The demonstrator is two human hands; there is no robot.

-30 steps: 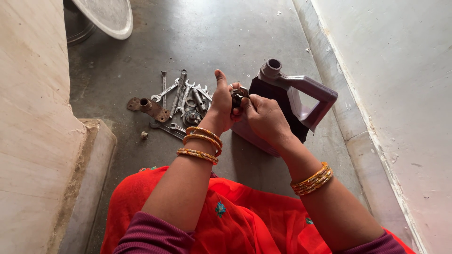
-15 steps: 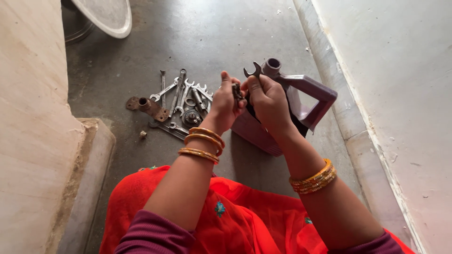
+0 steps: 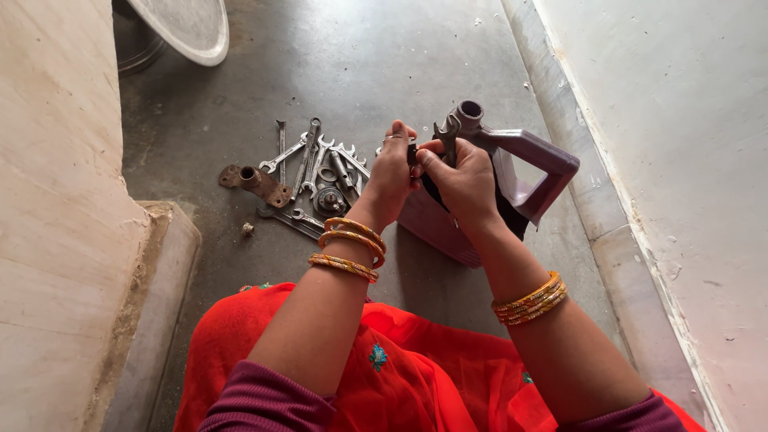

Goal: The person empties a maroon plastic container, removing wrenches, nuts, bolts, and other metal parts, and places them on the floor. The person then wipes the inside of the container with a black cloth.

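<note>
My left hand (image 3: 390, 178) is closed around a small dark metal part (image 3: 411, 154), held up in front of me. My right hand (image 3: 460, 184) grips a small open-ended wrench (image 3: 446, 133) whose jaw sticks up above the fingers, right beside the part. Both hands are pressed close together over a purple plastic jug (image 3: 512, 180) with a handle and an open spout. A pile of wrenches (image 3: 318, 166) lies on the floor just left of my left hand.
A rusty metal bracket (image 3: 254, 182) lies left of the wrenches, with a small nut (image 3: 248, 230) nearer me. A round metal lid (image 3: 182, 28) sits at the top left. A wall and concrete step (image 3: 152, 272) on the left, a raised ledge (image 3: 640, 264) on the right. Red cloth covers my lap.
One second ago both hands hid the wrench around the part. The right hand lifted and turned, so the wrench jaw points upward; it has since tilted slightly right toward the jug's spout.
</note>
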